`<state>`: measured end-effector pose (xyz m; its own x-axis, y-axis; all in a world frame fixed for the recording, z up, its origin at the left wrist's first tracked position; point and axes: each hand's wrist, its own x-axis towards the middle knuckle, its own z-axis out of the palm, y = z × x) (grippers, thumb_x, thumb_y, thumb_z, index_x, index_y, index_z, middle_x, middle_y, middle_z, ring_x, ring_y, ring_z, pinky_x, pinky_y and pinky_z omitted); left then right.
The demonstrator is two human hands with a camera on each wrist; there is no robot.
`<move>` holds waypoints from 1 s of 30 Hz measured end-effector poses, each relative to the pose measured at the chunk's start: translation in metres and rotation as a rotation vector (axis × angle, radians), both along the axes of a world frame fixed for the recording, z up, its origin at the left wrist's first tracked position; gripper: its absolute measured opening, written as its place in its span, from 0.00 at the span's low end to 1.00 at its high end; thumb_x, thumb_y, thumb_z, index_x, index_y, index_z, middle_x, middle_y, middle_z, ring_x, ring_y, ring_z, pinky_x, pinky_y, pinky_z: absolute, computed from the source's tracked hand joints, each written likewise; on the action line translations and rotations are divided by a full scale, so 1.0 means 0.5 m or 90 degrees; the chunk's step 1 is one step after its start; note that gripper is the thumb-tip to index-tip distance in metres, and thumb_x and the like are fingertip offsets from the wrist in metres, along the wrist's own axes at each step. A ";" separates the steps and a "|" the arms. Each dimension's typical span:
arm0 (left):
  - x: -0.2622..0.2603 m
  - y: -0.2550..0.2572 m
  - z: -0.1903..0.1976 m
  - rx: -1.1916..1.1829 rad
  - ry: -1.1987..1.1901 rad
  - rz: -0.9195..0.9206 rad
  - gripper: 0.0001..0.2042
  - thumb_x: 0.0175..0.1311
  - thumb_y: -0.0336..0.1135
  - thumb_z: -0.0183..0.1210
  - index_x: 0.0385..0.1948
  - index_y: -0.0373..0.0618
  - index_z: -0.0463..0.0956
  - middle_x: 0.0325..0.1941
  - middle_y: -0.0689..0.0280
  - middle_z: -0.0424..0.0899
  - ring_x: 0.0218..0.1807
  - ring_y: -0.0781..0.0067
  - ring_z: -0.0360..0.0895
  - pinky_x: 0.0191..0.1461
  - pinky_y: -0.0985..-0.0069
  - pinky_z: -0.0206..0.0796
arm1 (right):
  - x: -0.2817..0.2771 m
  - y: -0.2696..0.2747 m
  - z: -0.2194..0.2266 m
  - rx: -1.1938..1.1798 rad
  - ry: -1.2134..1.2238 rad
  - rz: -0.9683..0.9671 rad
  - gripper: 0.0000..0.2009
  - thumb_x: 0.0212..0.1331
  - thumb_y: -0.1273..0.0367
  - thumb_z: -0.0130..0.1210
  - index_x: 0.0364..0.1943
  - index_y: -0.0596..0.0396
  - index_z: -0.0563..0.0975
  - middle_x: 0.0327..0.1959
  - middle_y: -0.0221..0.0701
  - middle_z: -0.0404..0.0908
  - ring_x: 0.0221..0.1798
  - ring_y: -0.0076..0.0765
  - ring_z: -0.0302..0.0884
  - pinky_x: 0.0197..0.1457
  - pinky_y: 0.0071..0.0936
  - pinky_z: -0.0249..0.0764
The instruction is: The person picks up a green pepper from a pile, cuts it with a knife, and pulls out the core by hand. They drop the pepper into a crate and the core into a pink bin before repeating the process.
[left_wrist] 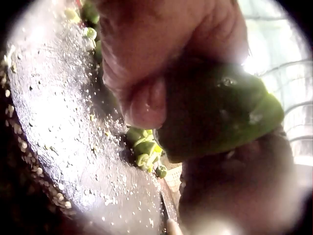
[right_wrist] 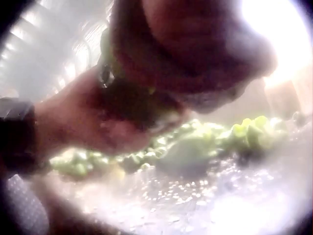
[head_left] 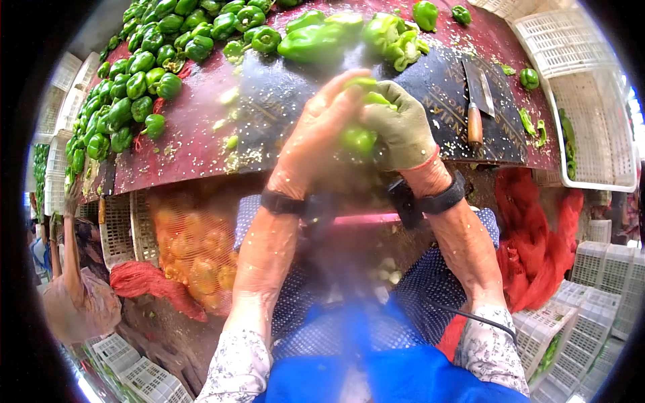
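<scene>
Between my two hands, above the near part of the dark board point(head_left: 269, 127), is a green bell pepper point(head_left: 358, 140). My bare left hand point(head_left: 316, 124) holds it from the left, and the left wrist view shows the thumb against the dark side of the pepper point(left_wrist: 220, 120). From the other side my right hand point(head_left: 405, 131), in a pale work glove, grips it with curled fingers. Green pieces show at the gloved fingertips. Past the hands lie blurred green peppers point(head_left: 312, 41) and cut-open peppers point(head_left: 393, 41).
Whole green peppers point(head_left: 127, 94) are heaped at the left. A wooden-handled knife point(head_left: 476, 124) lies on the board's right side. White plastic crates point(head_left: 594, 127) stand at the right. Below the table edge are an orange mesh sack point(head_left: 195, 248) and red netting point(head_left: 537, 242). Pale seeds dot the surface.
</scene>
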<state>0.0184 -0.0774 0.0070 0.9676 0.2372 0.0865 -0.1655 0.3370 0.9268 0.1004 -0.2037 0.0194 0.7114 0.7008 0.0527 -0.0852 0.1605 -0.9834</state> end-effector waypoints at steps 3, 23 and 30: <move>0.005 0.006 -0.002 -0.072 0.000 0.041 0.22 0.71 0.47 0.52 0.59 0.45 0.69 0.49 0.64 0.78 0.47 0.79 0.77 0.51 0.82 0.72 | 0.009 0.002 -0.009 0.106 0.193 0.021 0.10 0.55 0.73 0.55 0.42 0.59 0.77 0.34 0.27 0.79 0.34 0.19 0.74 0.37 0.20 0.74; -0.004 0.056 -0.015 -0.103 0.010 0.045 0.23 0.72 0.44 0.47 0.63 0.42 0.62 0.54 0.56 0.77 0.52 0.66 0.77 0.57 0.66 0.72 | 0.068 -0.113 0.012 -0.183 -0.389 0.024 0.16 0.59 0.70 0.59 0.51 0.57 0.75 0.45 0.28 0.77 0.46 0.22 0.74 0.50 0.23 0.73; 0.000 -0.003 -0.003 0.066 0.026 0.011 0.22 0.69 0.44 0.52 0.61 0.45 0.66 0.51 0.64 0.77 0.50 0.73 0.75 0.49 0.76 0.71 | 0.018 -0.040 -0.007 -0.216 -0.214 0.017 0.20 0.58 0.64 0.60 0.53 0.59 0.74 0.48 0.37 0.79 0.51 0.30 0.76 0.53 0.27 0.73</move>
